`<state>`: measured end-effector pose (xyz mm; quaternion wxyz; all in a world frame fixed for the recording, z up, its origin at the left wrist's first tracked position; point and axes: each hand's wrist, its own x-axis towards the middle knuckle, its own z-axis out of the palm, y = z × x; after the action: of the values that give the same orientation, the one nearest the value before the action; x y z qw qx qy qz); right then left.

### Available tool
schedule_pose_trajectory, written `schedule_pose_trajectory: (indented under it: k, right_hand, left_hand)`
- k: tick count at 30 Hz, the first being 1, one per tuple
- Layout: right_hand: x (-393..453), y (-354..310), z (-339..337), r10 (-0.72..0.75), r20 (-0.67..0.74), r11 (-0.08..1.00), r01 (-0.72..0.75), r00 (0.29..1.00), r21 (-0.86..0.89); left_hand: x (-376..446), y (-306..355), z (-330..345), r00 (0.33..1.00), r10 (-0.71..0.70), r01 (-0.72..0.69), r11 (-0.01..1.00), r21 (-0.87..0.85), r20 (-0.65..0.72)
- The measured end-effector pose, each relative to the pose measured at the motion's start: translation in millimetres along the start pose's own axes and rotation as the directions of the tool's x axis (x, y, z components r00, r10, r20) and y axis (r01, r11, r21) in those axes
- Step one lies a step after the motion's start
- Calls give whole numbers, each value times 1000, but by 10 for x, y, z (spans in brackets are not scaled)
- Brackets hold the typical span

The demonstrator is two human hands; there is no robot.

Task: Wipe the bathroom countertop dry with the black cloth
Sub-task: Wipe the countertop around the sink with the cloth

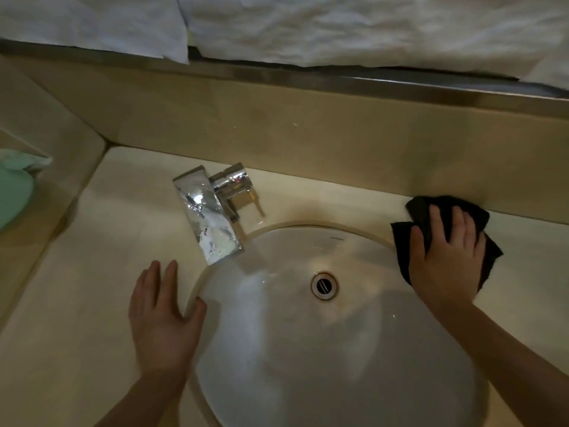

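Note:
The beige bathroom countertop (117, 229) surrounds a white oval sink (308, 349). My right hand (446, 257) lies flat on the black cloth (421, 211), pressing it onto the counter right of the sink, close to the back wall. The cloth sticks out past my fingers and on both sides of the palm. My left hand (163, 318) rests flat on the counter left of the sink, fingers spread, thumb touching the sink's rim, and it holds nothing.
A chrome faucet (212, 217) stands behind the sink, its spout reaching over the bowl. A beige backsplash (308, 131) with a metal ledge runs along the back. A pale green object (15, 195) sits at the far left. White towels (338, 29) hang above.

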<state>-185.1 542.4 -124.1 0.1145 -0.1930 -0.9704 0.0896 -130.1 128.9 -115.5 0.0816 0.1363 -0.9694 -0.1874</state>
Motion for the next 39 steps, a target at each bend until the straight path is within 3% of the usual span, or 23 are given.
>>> schedule_pose_trajectory:
  k: [7,15,21,27,31,33,35,39]
  right_hand:
    - [-11,-438,136,-55,-84,998,58,995,33]
    - [-54,-1385,414,-253,-80,961,260,964,95]
    - [-287,-2217,540,-509,10,839,493,861,233]
    - [-649,-1948,215,-687,64,695,628,724,350]
    - [-374,-1386,-274,-468,49,765,377,882,522]
    - [-133,-1165,-386,-359,44,804,285,932,522]
    - [100,-1093,-292,-346,56,865,295,937,406]
    - [130,-1308,203,-506,156,861,485,848,156]
  left_hand:
    - [64,-54,47,997,75,-73,995,73,-28]
    - [55,-56,54,999,52,-52,993,110,5]
    - [43,-33,23,999,31,-33,993,111,19]
    - [29,-23,19,999,29,-30,994,106,14]
    - [43,-32,34,999,46,-46,994,98,1]
    - [36,-43,29,999,39,-39,995,89,4]
    - [29,-40,22,1000,31,-32,996,80,2]
    - [27,-49,31,1000,24,-24,997,80,6]
